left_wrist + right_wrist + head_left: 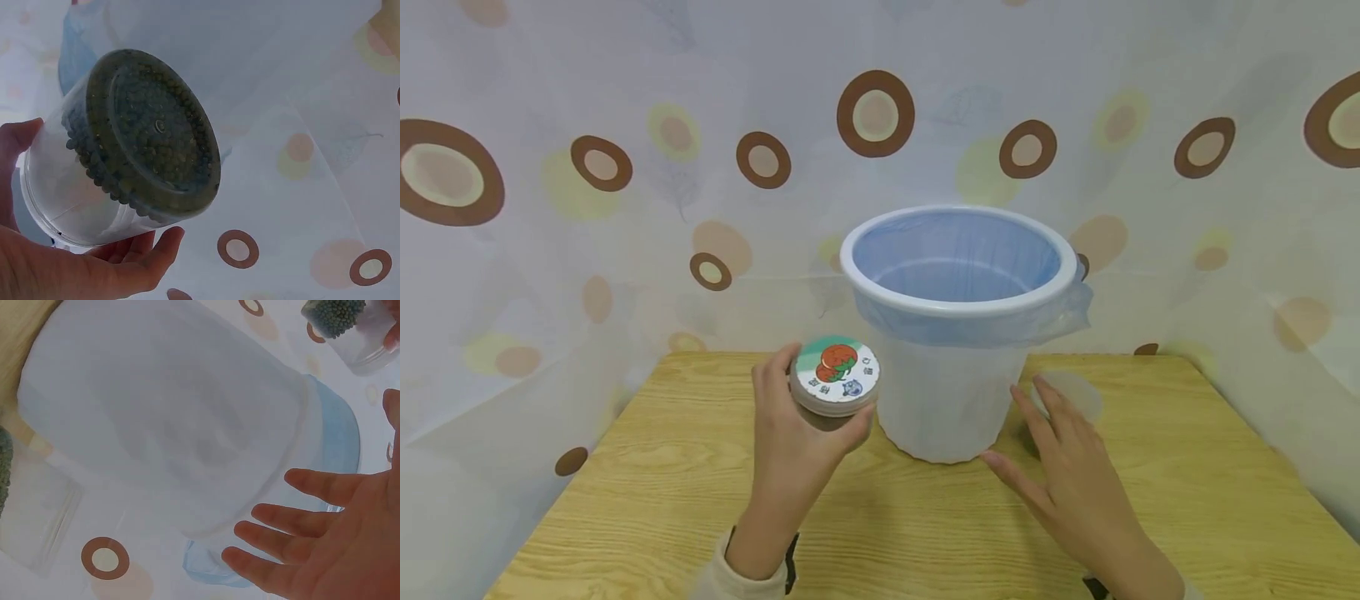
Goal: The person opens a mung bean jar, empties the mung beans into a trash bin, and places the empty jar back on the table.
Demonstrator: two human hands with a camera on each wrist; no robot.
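Observation:
My left hand [786, 450] holds a clear plastic jar [75, 181] up off the table, thumb on one side and fingers on the other. Its round lid [838, 375] carries a label with red tomatoes. Small round green beans [153, 125] cover the jar's bottom. A white bin [947, 396] with a blue bag over its rim stands just right of this jar. Beside the bin's lower right side, my right hand [1071, 475] is spread with nothing in it. Partly behind its fingers stands a second clear jar [37, 512], also with green contents.
The bin's thin blue liner [966, 329] folds over the rim, with a loose bunch [1071, 308] sticking out at right. All stands on a wooden table [647, 500]. A patterned white sheet [587, 275] hangs behind the table and along both sides.

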